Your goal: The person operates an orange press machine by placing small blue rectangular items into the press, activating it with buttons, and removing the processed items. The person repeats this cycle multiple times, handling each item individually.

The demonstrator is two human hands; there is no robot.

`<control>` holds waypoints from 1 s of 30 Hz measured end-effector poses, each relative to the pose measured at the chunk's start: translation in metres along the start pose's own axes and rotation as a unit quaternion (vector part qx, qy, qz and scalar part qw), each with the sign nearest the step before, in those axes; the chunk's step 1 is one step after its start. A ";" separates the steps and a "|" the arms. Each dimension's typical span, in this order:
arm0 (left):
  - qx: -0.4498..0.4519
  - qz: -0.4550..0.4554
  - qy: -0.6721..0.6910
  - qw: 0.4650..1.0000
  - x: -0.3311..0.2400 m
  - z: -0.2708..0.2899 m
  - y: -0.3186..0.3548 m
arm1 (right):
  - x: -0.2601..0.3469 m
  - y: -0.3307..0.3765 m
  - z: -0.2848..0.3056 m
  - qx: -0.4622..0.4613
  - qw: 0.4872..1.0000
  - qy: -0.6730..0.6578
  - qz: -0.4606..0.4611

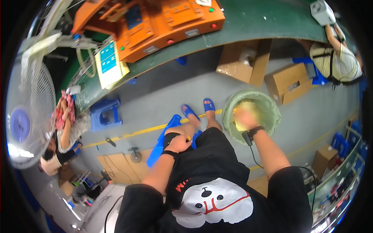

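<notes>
My right hand (246,117) reaches down into a round bin (272,118) lined with a pale green bag. Motion smears its fingers, so I cannot see whether they hold anything. Something yellow (239,126), perhaps paper or sheet material, shows around that hand inside the bin. My left hand (179,143) rests on my thigh with its fingers curled. A small black and yellow bit (189,138) shows at its fingertips, too small to name. Both wrists wear black bands, and a cable runs from the right one. I sit on a blue plastic stool (155,149).
A green workbench (248,29) carries an orange machine (171,29) with buttons and a sheet in a holder (110,64). Open cardboard boxes (289,82) stand beyond the bin. A fan (29,112) stands at left. Other people work at the far left and far right.
</notes>
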State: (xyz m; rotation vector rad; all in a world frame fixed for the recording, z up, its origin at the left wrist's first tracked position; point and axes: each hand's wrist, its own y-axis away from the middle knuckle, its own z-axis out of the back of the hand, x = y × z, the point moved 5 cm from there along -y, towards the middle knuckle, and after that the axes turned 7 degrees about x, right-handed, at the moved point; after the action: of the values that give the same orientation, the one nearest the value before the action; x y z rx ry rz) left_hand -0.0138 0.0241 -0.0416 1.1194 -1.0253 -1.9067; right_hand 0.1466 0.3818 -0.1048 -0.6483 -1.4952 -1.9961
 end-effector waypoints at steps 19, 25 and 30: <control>0.497 -0.088 -0.392 0.769 0.198 -0.116 -0.163 | -0.068 -0.016 -0.179 -0.126 0.955 -0.158 -0.215; 0.514 -0.072 -0.332 0.787 0.227 -0.123 -0.160 | 0.032 -0.071 -0.135 -0.173 0.976 -0.111 -0.072; 0.501 -0.036 -0.265 0.823 0.239 -0.127 -0.164 | 0.152 -0.096 0.023 -0.486 0.861 0.013 0.148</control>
State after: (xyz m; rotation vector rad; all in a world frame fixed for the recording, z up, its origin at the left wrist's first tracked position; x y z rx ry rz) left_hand -0.0190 -0.1402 -0.3120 1.1367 -2.5181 -1.7448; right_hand -0.0289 0.4033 -0.0635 -1.1394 -0.2159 -2.3917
